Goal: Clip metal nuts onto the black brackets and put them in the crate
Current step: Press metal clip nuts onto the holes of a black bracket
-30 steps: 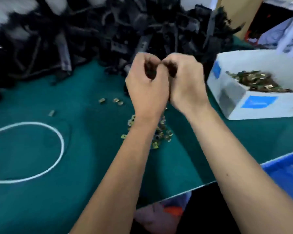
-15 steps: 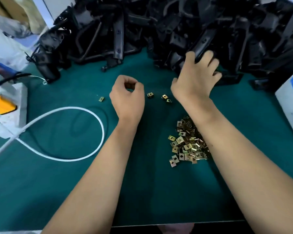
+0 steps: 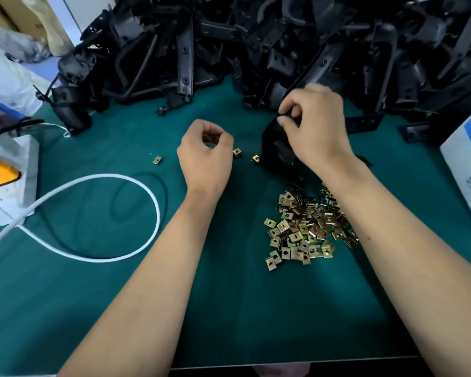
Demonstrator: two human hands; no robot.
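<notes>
Cable [image 3: 98, 183] first, at the left: a white cord looping over the green table [image 3: 229, 308], running from a white power strip [image 3: 11, 170] with a yellow plug at the edge. A single brass nut [image 3: 157, 160] lies flat just right of the loop. Next comes the left hand [image 3: 206, 156], knuckles up, fingers curled in toward the thumb; whether anything sits inside that curl I cannot tell. Two more stray nuts [image 3: 237, 152] lie just beyond its fingertips. Right of them, the right hand [image 3: 314, 131] has its fingers and thumb clamped on a black bracket [image 3: 279, 153], at the near foot of the big heap of black brackets [image 3: 256, 36] along the far side of the table. The held bracket's long axis runs from the fingers down and toward the person, its lower end near the table by the stray nuts. Nearer the person, under the right forearm, sits the pile of metal nuts [image 3: 302, 227], mostly lying flat. At the far right edge stands a white box [image 3: 468, 164] with a blue label.
</notes>
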